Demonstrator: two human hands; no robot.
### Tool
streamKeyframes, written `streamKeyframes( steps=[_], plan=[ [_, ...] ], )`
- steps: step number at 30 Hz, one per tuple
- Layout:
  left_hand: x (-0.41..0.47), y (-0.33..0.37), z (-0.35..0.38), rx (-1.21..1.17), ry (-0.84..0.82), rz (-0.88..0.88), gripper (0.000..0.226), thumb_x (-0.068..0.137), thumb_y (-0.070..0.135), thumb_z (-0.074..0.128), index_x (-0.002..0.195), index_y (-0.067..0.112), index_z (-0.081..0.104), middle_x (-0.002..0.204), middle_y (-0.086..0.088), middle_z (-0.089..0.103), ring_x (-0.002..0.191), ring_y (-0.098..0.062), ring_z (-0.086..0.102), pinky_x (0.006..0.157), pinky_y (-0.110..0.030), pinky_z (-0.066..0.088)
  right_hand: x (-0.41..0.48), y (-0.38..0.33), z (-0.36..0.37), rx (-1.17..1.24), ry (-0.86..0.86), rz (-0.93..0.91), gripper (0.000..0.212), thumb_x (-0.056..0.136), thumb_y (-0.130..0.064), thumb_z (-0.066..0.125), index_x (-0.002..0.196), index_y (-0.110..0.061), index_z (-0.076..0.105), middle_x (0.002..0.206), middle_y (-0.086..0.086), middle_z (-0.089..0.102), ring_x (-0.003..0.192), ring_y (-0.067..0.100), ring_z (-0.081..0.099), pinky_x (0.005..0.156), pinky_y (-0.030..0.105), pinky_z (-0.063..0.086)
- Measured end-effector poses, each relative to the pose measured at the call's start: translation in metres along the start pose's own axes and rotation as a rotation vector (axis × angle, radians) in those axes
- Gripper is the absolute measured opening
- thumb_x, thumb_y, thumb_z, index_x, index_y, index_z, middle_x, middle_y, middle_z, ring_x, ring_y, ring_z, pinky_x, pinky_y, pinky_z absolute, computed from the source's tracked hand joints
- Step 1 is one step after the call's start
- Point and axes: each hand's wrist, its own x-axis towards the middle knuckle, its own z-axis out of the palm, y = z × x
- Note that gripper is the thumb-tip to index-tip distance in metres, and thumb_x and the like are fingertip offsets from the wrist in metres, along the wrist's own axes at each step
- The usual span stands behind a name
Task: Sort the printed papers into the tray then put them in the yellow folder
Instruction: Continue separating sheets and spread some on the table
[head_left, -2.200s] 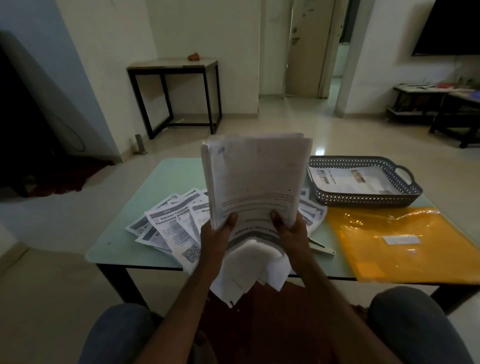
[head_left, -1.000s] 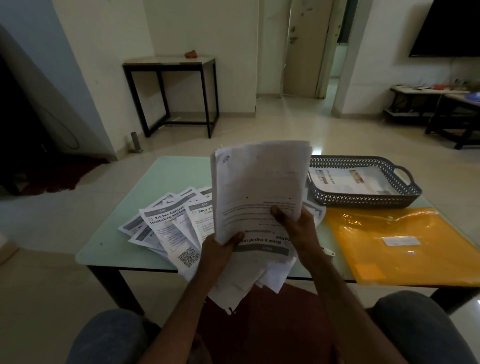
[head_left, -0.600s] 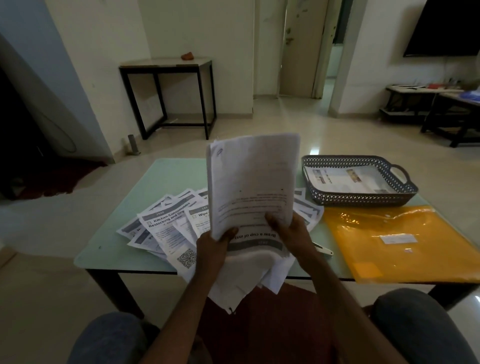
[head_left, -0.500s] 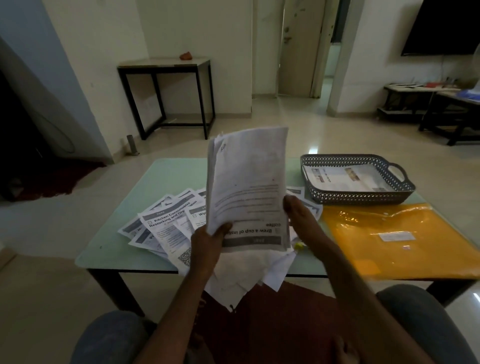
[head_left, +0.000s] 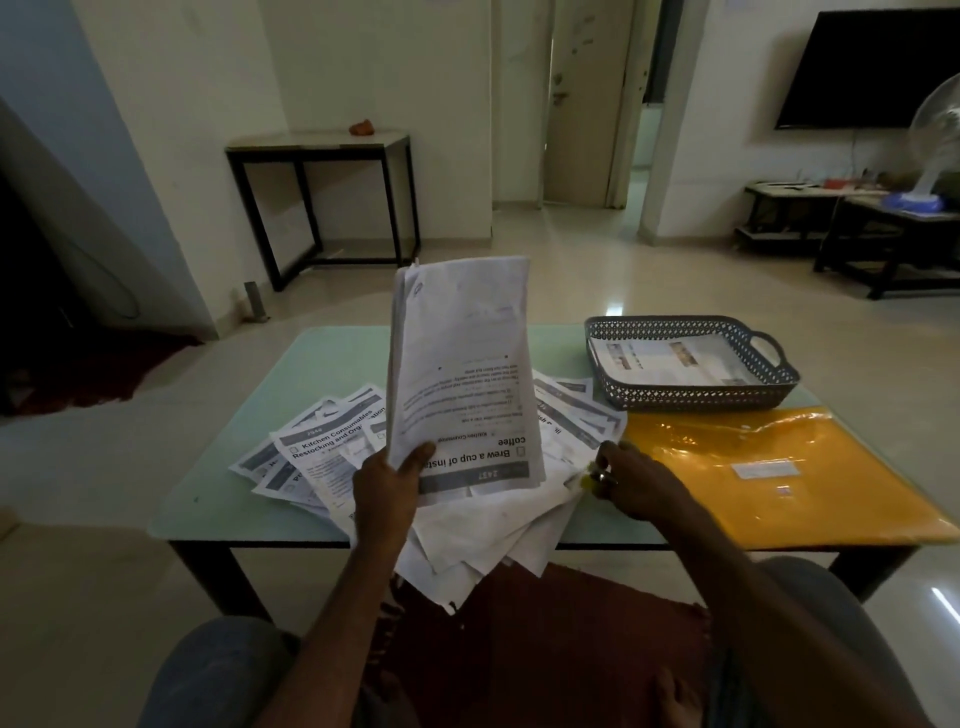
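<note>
Head view: left hand (head_left: 387, 491) pinches upright papers (head_left: 462, 364), thumb front, fingers behind

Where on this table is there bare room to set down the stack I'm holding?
Bare table lies behind the spread papers, left of the tray, and along the near left corner. The middle is crowded with papers; the yellow folder and tray fill the right side.

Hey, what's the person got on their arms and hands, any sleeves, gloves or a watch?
Both forearms are bare, no sleeves in view. The left hand and right hand wear no gloves, and neither wrist shows a watch or band.
</note>
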Motion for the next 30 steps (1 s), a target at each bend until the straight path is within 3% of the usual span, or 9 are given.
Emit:
streamKeyframes(
  steps=[3, 6, 11, 14, 19, 24, 27, 30],
  plan=[
    [-0.001, 0.005, 0.003, 0.038, 0.051, 0.009, 0.046, 0.083, 0.041, 0.075, 0.101, -0.001, 0.068, 0.085, -0.003, 0.062, 0.079, -0.022, 0.063, 0.065, -0.025, 0.046, -0.01, -0.014, -0.014, 0.273, 0.196, -0.046, 0.032, 0.095, -0.025, 0.068, 0.12, -0.013, 0.052, 0.117, 0.007, 0.052, 0.093, 0.027, 0.062, 0.069, 0.042, 0.054],
    [-0.005, 0.012, 0.011, 0.088, 0.056, 0.059, 0.043, 0.085, 0.04, 0.073, 0.097, -0.001, 0.069, 0.081, -0.003, 0.06, 0.073, -0.02, 0.059, 0.062, -0.026, 0.044, -0.023, -0.047, -0.026, 0.452, 0.324, -0.043, 0.032, 0.093, -0.039, 0.071, 0.111, -0.018, 0.058, 0.108, -0.002, 0.055, 0.086, 0.012, 0.057, 0.06, 0.023, 0.041],
    [-0.009, 0.015, 0.017, 0.092, 0.001, 0.112, 0.035, 0.085, 0.04, 0.073, 0.095, 0.006, 0.069, 0.08, 0.002, 0.062, 0.073, -0.015, 0.061, 0.057, -0.018, 0.044, -0.021, -0.073, -0.018, 0.479, 0.278, 0.001, 0.038, 0.09, -0.048, 0.071, 0.11, -0.019, 0.058, 0.109, -0.003, 0.057, 0.085, 0.005, 0.054, 0.058, 0.016, 0.037],
    [-0.009, 0.016, 0.016, 0.016, -0.026, 0.071, 0.028, 0.081, 0.039, 0.077, 0.094, 0.017, 0.066, 0.079, 0.009, 0.063, 0.073, -0.009, 0.062, 0.068, -0.027, 0.053, -0.013, -0.073, -0.019, 0.529, 0.284, 0.017, 0.037, 0.09, -0.047, 0.071, 0.109, -0.018, 0.057, 0.112, -0.001, 0.059, 0.094, 0.011, 0.057, 0.061, 0.019, 0.04],
    [-0.002, 0.012, 0.014, -0.038, -0.015, 0.052, 0.043, 0.079, 0.04, 0.079, 0.107, 0.008, 0.071, 0.087, 0.001, 0.067, 0.084, -0.019, 0.066, 0.08, -0.034, 0.057, -0.01, -0.069, -0.024, 0.641, 0.276, 0.033, 0.036, 0.093, -0.046, 0.07, 0.11, -0.017, 0.061, 0.11, -0.002, 0.064, 0.093, 0.009, 0.062, 0.061, 0.018, 0.04],
    [-0.003, 0.012, 0.014, -0.067, -0.035, 0.034, 0.04, 0.08, 0.039, 0.079, 0.105, 0.009, 0.071, 0.088, 0.0, 0.068, 0.082, -0.017, 0.066, 0.08, -0.033, 0.057, -0.014, -0.068, -0.031, 0.748, 0.125, 0.023, 0.036, 0.096, -0.047, 0.064, 0.121, -0.021, 0.062, 0.1, -0.018, 0.06, 0.091, 0.0, 0.059, 0.065, 0.014, 0.043],
    [-0.002, 0.011, 0.014, -0.068, -0.059, 0.035, 0.04, 0.079, 0.04, 0.079, 0.106, 0.012, 0.071, 0.09, 0.001, 0.071, 0.083, -0.012, 0.068, 0.08, -0.035, 0.059, -0.014, -0.065, -0.032, 0.818, 0.05, 0.018, 0.04, 0.1, -0.047, 0.058, 0.131, -0.022, 0.061, 0.112, -0.009, 0.066, 0.104, 0.01, 0.063, 0.068, 0.013, 0.044],
    [-0.002, 0.01, 0.015, -0.108, -0.075, -0.004, 0.032, 0.078, 0.04, 0.08, 0.101, 0.019, 0.07, 0.088, 0.003, 0.072, 0.083, -0.012, 0.07, 0.078, -0.042, 0.061, -0.013, -0.064, -0.031, 0.808, 0.013, -0.013, 0.042, 0.099, -0.052, 0.056, 0.131, -0.025, 0.062, 0.117, -0.007, 0.068, 0.103, 0.007, 0.064, 0.074, 0.017, 0.05]
  ],
)
